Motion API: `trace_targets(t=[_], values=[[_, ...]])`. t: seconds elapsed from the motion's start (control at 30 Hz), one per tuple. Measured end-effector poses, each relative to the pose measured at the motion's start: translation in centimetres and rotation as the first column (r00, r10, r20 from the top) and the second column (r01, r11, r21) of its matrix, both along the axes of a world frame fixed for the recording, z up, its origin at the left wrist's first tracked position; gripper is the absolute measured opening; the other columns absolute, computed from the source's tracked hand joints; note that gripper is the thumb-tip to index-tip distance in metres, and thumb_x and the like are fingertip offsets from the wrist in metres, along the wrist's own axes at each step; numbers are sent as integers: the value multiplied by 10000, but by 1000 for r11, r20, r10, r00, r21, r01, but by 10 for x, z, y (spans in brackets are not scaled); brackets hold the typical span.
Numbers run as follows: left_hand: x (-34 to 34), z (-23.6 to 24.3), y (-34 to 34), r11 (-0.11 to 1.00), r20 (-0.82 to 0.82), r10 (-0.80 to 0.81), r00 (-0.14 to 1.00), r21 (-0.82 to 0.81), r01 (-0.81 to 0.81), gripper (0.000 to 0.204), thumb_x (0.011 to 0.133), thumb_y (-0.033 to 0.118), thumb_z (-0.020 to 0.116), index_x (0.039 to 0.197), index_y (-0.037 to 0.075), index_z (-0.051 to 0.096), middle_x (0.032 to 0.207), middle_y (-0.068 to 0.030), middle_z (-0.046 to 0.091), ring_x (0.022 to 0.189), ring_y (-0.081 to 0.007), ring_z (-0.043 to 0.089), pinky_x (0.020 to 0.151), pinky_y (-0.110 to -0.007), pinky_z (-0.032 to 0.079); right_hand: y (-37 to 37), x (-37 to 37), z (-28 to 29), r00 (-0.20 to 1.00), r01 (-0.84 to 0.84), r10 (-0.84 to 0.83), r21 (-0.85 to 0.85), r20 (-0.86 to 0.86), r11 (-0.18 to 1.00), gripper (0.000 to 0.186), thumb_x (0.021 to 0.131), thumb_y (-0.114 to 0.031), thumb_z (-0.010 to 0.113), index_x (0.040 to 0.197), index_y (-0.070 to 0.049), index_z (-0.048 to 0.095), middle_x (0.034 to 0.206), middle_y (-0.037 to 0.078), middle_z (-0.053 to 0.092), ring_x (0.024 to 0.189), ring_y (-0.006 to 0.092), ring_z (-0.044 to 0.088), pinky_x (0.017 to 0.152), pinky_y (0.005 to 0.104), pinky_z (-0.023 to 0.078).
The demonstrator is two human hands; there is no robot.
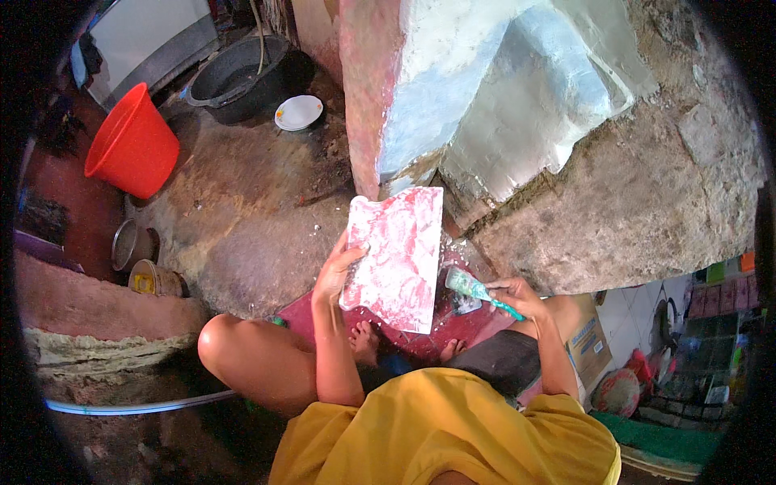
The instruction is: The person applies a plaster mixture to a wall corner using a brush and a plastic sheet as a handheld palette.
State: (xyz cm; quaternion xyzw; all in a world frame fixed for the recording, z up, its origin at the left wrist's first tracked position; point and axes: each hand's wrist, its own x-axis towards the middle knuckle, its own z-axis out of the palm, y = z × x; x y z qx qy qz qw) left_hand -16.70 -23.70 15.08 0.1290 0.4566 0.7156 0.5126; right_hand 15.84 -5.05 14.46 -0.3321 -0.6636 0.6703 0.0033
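Observation:
My left hand [334,273] grips the left edge of a flat red board [396,259], its fingers closed on it. White paste smears most of the board, and its left side is curved. On the right, my right hand [519,297] is closed around the green handle of a putty knife [472,284]. The knife's blade end points toward the board, a small gap apart from it. Beyond the board rises a wall corner [440,89], coated white with a grey, smooth patch.
A red bucket [136,144], a black basin [242,79] and a white plate [298,113] are at the far left. A small tub [153,279] sits nearer. At the right are a rough concrete ledge [614,210] and a cardboard box [590,347].

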Motion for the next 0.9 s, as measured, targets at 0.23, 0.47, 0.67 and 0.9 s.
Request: trace_targets(t=[0.23,0.47,0.67,0.9], values=[[-19,-11,-13,992,-65,122,990,-16,-123,555,767,88,510,1290,5,342,1120,-76,520,956,-162,523,850,-276,405,12,-45,-16,982,139,-61,467,-178,873,414,857,-60,464,1265,-61,395,1143,135,514,914,197,556,766,302,447],[-29,-25,-18,986,-119,151,981,-53,-158,538,768,91,504,1276,0,353,1098,-72,526,935,-154,521,833,-276,406,30,-137,-44,967,254,-189,733,-172,631,410,850,-75,453,1259,-74,416,1257,160,453,1180,270,419,970,317,310],[-26,-22,-15,986,-110,147,983,-61,-154,529,780,81,498,1281,5,347,1107,-76,523,943,-154,519,834,-273,404,54,-156,-59,933,347,-299,726,-202,594,396,837,-112,478,1229,-60,453,1186,183,508,1079,288,501,910,327,367],[-23,-24,-11,988,-99,132,986,-73,-140,520,787,71,492,1282,5,346,1129,-78,516,964,-155,511,852,-275,394,70,-158,-66,943,321,-263,771,-205,550,396,837,-117,477,1226,-50,457,1158,168,529,1012,254,524,858,305,392]])
